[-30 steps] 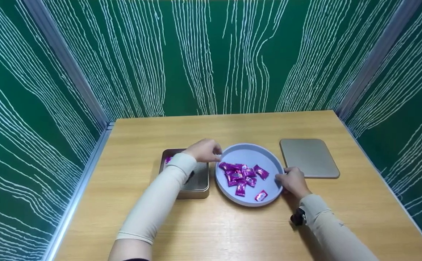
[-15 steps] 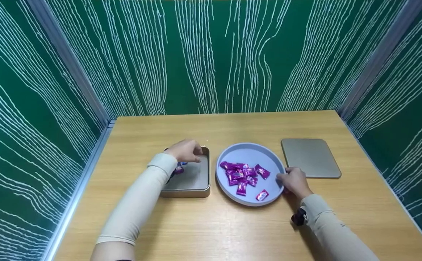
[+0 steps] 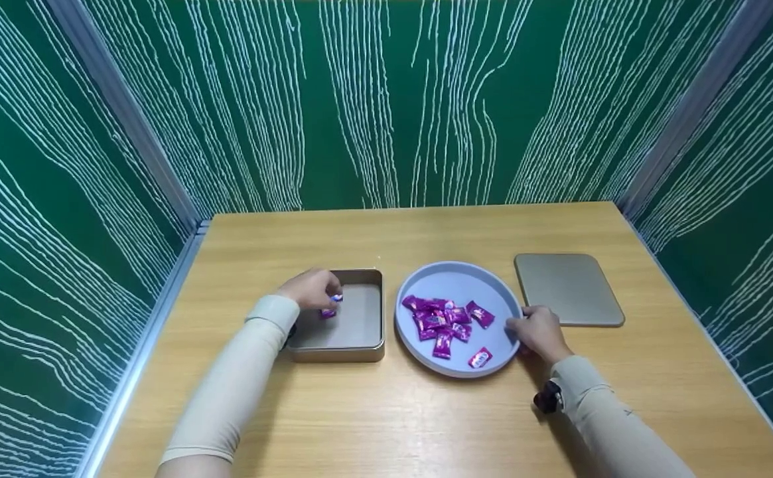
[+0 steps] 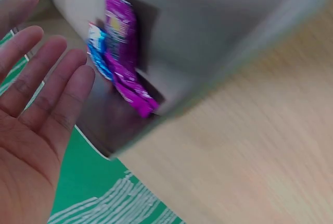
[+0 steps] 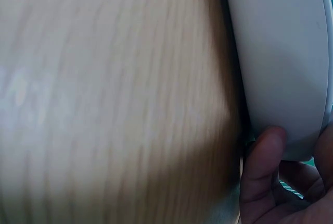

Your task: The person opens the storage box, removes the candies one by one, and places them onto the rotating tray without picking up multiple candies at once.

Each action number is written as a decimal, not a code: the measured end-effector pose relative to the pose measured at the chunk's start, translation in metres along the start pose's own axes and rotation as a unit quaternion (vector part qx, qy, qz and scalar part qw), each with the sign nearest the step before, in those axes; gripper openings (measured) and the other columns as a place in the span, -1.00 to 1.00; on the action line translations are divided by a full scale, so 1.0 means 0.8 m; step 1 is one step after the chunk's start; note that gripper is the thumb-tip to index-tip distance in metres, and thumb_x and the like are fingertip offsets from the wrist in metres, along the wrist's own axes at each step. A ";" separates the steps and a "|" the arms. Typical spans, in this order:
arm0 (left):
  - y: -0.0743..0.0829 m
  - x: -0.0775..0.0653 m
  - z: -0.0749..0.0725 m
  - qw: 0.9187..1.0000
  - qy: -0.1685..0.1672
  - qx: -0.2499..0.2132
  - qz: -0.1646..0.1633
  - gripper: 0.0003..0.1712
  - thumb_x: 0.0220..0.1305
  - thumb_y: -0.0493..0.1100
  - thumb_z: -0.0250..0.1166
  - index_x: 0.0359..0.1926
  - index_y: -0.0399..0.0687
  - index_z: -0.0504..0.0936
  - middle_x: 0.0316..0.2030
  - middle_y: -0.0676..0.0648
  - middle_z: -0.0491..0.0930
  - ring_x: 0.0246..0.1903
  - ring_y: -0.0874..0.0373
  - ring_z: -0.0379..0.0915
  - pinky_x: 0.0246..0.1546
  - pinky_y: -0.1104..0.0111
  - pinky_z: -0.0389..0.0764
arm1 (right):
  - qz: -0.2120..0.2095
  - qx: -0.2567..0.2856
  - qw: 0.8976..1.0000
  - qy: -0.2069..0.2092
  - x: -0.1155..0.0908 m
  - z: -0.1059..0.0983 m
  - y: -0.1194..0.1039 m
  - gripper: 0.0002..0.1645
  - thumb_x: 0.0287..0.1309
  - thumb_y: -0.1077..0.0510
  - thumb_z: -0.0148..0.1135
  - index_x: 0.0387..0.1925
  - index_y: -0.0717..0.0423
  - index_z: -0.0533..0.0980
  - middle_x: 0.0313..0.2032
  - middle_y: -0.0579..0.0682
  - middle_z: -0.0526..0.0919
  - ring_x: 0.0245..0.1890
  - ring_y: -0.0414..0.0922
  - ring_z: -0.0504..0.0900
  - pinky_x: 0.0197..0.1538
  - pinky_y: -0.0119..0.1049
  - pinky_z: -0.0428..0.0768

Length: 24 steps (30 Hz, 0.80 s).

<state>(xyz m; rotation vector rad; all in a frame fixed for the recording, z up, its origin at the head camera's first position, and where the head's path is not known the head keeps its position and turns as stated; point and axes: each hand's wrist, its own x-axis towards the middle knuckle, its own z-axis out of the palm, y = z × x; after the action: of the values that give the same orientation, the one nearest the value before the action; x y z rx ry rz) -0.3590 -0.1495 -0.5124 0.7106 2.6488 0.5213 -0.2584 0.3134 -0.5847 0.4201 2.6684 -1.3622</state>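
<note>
My left hand (image 3: 312,289) is over the left part of an open rectangular metal tin (image 3: 340,356). Its fingers are extended and apart in the left wrist view. Close by the fingertips, a blue-wrapped candy (image 4: 97,52) and purple-wrapped candy (image 4: 120,36) lie against each other in the tin; the hand hides part of the inside in the head view. With thumb and fingers, my right hand (image 3: 540,333) grips the right rim of a round pale-blue tray (image 3: 466,282). Several purple-wrapped candies (image 3: 434,320) are heaped in that tray, and a pinkish-red one (image 3: 480,358) lies near its front.
A flat metal lid (image 3: 568,289) rests on the wooden table (image 3: 399,418) to the right, behind the right hand. Green panels (image 3: 359,99) with white wavy lines stand around the table's back and sides. The tin and the tray stand side by side with a narrow gap.
My left hand has moved left from the tray's left rim to the tin's left part, uncovering more of the tin's inside. The right hand keeps its grip on the tray.
</note>
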 end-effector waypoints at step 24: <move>-0.020 -0.002 0.019 0.997 -0.004 0.067 0.029 -0.87 0.13 -0.22 0.59 -0.27 -0.14 0.87 -0.44 0.02 0.74 -0.38 0.18 0.44 -0.24 0.25 0.59 | -0.002 0.001 1.000 -0.003 -0.001 0.002 -0.001 -0.32 0.29 0.24 0.25 0.33 0.63 0.45 -0.32 0.40 0.78 -0.73 -0.21 0.58 -0.61 -0.30 0.67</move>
<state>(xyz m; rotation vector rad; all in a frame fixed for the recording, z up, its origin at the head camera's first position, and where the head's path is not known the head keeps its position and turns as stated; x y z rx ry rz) -0.3581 -0.1591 -0.5321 0.8299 2.6815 0.3572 -0.2580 0.3119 -0.5850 0.4117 2.6636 -1.3659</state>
